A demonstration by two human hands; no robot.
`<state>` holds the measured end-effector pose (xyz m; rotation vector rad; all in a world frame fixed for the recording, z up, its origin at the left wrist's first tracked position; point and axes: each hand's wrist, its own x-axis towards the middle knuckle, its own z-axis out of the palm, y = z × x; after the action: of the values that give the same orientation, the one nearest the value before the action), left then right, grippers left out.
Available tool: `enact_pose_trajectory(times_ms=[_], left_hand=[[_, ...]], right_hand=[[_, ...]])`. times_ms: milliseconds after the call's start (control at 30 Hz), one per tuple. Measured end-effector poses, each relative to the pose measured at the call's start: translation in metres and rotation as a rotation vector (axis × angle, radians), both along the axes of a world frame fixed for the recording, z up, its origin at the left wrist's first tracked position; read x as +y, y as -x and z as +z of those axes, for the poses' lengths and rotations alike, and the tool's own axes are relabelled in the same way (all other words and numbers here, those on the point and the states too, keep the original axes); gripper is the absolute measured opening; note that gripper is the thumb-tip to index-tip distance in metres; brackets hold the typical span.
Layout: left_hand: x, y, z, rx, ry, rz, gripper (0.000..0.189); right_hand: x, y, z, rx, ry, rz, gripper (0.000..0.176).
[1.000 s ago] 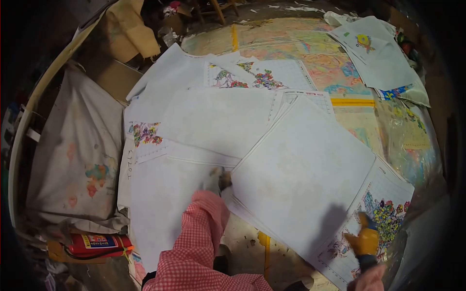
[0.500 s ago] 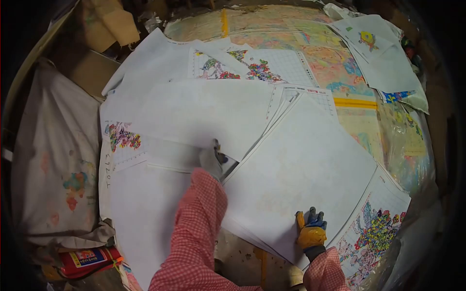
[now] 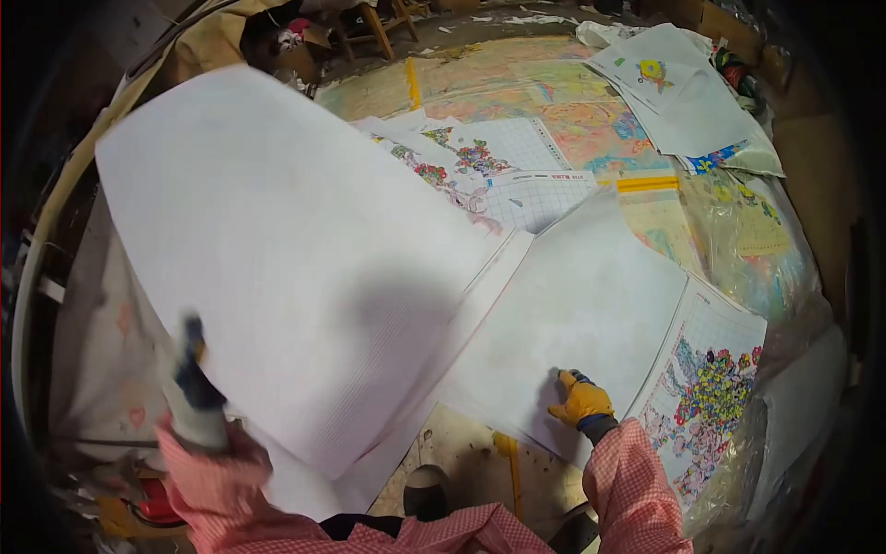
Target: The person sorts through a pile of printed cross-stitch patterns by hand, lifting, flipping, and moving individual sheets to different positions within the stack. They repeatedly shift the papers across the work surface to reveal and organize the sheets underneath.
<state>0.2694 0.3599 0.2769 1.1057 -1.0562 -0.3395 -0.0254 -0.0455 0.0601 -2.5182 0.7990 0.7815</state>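
Note:
My left hand (image 3: 198,374), in a grey and dark glove, is at the left edge of a large raised white sheet (image 3: 268,249). Motion blurs its fingers, so its grip is unclear. The sheet slants across the left and middle of the view, its upper left corner high. My right hand (image 3: 581,402), in a yellow and blue glove, rests on a stack of white sheets (image 3: 581,305), fingers pointing left and slightly apart. Printed sheets with coloured flower patterns show beyond the raised sheet and at the right (image 3: 715,388).
The work surface has a colour-stained covering (image 3: 572,120) with yellow tape (image 3: 648,185). More papers (image 3: 683,92) and clear plastic (image 3: 766,240) lie at the right. A wooden stool (image 3: 378,32) stands at the back, and a shoe (image 3: 426,491) shows below.
My left hand has moved left from the middle, and a large white sheet has risen and swung leftward. My right hand stays on the stack, its fingers now turned left.

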Motion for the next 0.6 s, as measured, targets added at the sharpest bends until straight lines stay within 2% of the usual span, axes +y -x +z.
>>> enact_pose_trajectory(times_ms=[67, 100, 133, 167, 200, 267, 300, 333, 367, 400, 433, 500, 533, 600], left_hand=[[0.081, 0.049, -0.052, 0.165, -0.436, 0.595, 0.070], [0.106, 0.080, -0.084, -0.063, -0.651, 0.796, 0.062], [0.124, 0.099, -0.108, 0.301, -0.510, 1.001, 0.051], [0.092, 0.132, -0.078, 0.434, -0.582, 0.984, 0.044], [0.112, 0.146, -0.099, 0.631, -0.533, 1.168, 0.041], [0.195, 0.169, -0.191, 0.492, -0.576, 1.163, 0.040], [0.183, 0.184, -0.175, 0.068, -1.162, 0.991, 0.037], [0.156, 0.197, -0.155, -0.384, -1.692, 0.701, 0.034], [0.140, 0.198, -0.177, 0.517, -1.371, 1.032, 0.039], [0.129, 0.196, -0.200, 1.358, -0.834, 1.225, 0.043], [0.126, 0.195, -0.203, 1.368, -0.841, 1.219, 0.043], [0.114, 0.198, -0.209, 1.584, -1.193, 0.494, 0.046], [0.106, 0.196, -0.208, 1.598, -1.193, 0.487, 0.046], [0.072, 0.170, -0.191, 0.560, -2.036, 0.550, 0.040]], right_hand=[[0.004, 0.009, 0.005, -0.202, -0.193, -0.137, 0.071], [0.004, 0.009, 0.006, -0.199, -0.195, -0.128, 0.071], [0.005, 0.006, 0.005, -0.253, -0.223, -0.128, 0.067], [0.009, 0.003, 0.004, -0.302, -0.258, -0.126, 0.064], [0.017, 0.000, 0.003, -0.288, -0.272, -0.111, 0.064], [0.029, -0.006, 0.003, -0.413, -0.311, -0.025, 0.058], [0.043, -0.012, 0.019, -0.375, -0.317, -0.012, 0.056], [0.057, -0.017, 0.022, -0.356, -0.331, 0.004, 0.056], [0.068, -0.022, 0.023, -0.399, -0.393, 0.039, 0.057], [0.078, -0.026, 0.025, -0.443, -0.448, 0.069, 0.058], [0.092, -0.029, 0.031, -0.432, -0.446, 0.066, 0.058], [0.110, -0.028, 0.040, -0.422, -0.509, 0.044, 0.057], [0.115, -0.022, 0.033, -0.408, -0.507, 0.045, 0.057], [0.124, -0.013, 0.014, -0.370, -0.555, 0.023, 0.058]])
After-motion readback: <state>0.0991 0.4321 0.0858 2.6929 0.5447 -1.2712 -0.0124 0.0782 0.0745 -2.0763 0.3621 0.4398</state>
